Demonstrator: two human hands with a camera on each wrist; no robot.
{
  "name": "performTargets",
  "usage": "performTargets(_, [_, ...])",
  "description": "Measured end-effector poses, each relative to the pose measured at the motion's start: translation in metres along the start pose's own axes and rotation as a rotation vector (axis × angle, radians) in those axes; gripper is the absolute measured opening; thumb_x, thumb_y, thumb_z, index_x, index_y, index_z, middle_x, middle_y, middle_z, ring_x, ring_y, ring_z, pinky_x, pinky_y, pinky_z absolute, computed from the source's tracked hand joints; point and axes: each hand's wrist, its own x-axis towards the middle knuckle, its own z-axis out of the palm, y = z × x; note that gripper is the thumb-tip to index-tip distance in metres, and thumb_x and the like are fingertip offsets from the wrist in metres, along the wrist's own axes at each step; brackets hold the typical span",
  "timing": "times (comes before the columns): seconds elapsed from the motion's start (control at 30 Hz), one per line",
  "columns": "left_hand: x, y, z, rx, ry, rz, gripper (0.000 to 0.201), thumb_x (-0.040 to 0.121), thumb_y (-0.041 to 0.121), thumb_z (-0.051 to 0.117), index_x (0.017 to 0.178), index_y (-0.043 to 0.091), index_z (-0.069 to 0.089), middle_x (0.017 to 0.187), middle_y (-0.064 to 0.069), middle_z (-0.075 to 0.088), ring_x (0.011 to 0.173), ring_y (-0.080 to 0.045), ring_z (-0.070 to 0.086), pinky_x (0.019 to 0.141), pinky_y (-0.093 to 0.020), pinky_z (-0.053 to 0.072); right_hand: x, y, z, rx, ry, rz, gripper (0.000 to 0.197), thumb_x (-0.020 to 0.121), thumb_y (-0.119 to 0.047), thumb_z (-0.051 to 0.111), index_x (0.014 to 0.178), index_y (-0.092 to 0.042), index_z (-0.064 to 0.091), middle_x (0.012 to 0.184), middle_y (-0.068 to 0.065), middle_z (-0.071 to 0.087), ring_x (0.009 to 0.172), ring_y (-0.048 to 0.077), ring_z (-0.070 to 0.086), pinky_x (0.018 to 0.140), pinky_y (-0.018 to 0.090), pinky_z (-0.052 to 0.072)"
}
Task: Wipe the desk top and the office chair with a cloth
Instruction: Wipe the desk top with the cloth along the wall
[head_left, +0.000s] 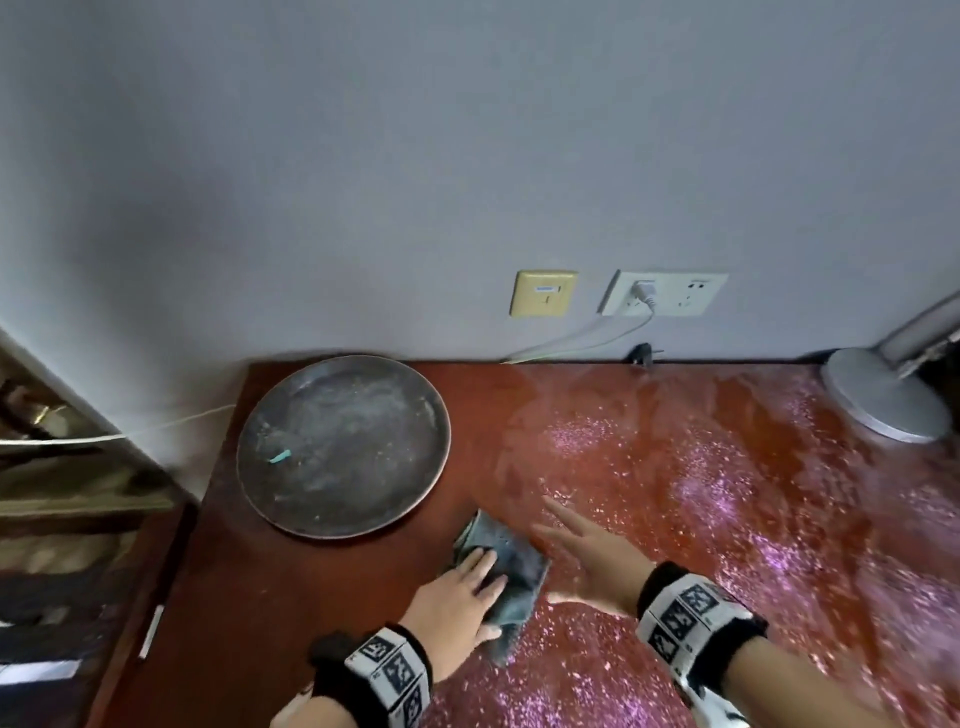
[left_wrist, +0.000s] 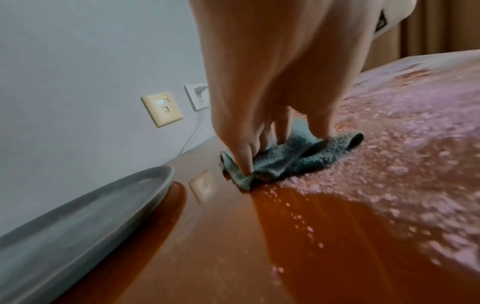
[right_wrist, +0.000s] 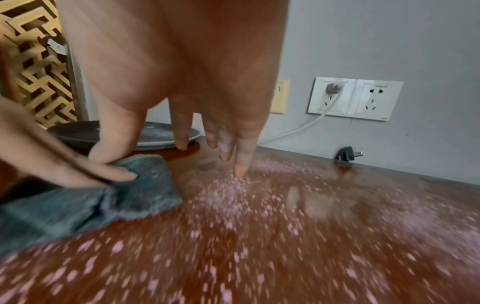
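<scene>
A folded grey-blue cloth (head_left: 506, 571) (left_wrist: 288, 156) (right_wrist: 85, 201) lies on the red-brown desk top (head_left: 322, 582), at the edge of a wide scatter of pink crumbs (head_left: 727, 519). My left hand (head_left: 457, 597) (left_wrist: 259, 127) presses flat on the cloth with straight fingers. Just to the right of the cloth my right hand (head_left: 587, 551) (right_wrist: 207, 131) is spread with straight fingers, its little fingertip touching the crumbs on the desk. It holds nothing. No office chair is in view.
A round grey plate (head_left: 343, 447) sits at the desk's back left corner, close to the cloth. A lamp base (head_left: 883, 400) stands at the back right. Wall sockets (head_left: 665, 293) with a white cable and a loose black plug (head_left: 644, 354) are behind.
</scene>
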Motion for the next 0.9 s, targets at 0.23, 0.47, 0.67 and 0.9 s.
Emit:
performTargets(0.23, [0.042,0.011,-0.012,0.014,0.050,-0.189,0.057,0.103,0.021,0.029,0.152,0.016,-0.001,0.157,-0.009,-0.014,0.146,-0.021,-0.009,0.117,-0.032,0.014,-0.025,0.020,0.031,-0.012,0.003,-0.091,0.077,0.090,-0.036,0.056,0.147,-0.041,0.004,0.152,-0.021,-0.021,0.144,0.011,0.004,0.116,0.038,0.025])
performTargets(0.47, [0.107,0.003,-0.041,-0.042,0.067,-0.377,0.053,0.104,0.026,0.019,0.151,0.015,-0.003,0.157,-0.011,-0.014,0.146,-0.023,-0.008,0.117,-0.031,0.011,-0.034,0.077,0.029,-0.023,-0.018,-0.248,0.074,0.094,-0.028,0.053,0.145,-0.048,0.003,0.146,-0.026,-0.026,0.138,0.000,-0.001,0.116,0.031,0.020])
performTargets(0.67, [0.161,0.005,-0.070,-0.192,0.037,-0.520,0.054,0.104,0.022,0.021,0.151,0.017,-0.004,0.156,-0.012,-0.017,0.145,-0.026,-0.012,0.116,-0.036,0.013,-0.048,0.132,-0.015,-0.040,-0.083,-0.309,0.065,0.096,-0.032,0.047,0.147,-0.040,0.007,0.147,-0.019,-0.026,0.137,-0.003,-0.010,0.118,0.030,0.016])
performTargets(0.9, [0.133,0.061,-0.042,-0.269,0.124,-0.442,0.050,0.104,0.028,0.024,0.151,0.028,0.006,0.157,-0.001,-0.017,0.145,-0.019,-0.014,0.118,-0.031,0.008,0.007,0.143,-0.051,-0.168,-0.115,-0.373,0.065,0.097,-0.030,0.045,0.151,-0.028,0.009,0.157,-0.008,-0.013,0.145,0.010,-0.007,0.116,0.025,0.008])
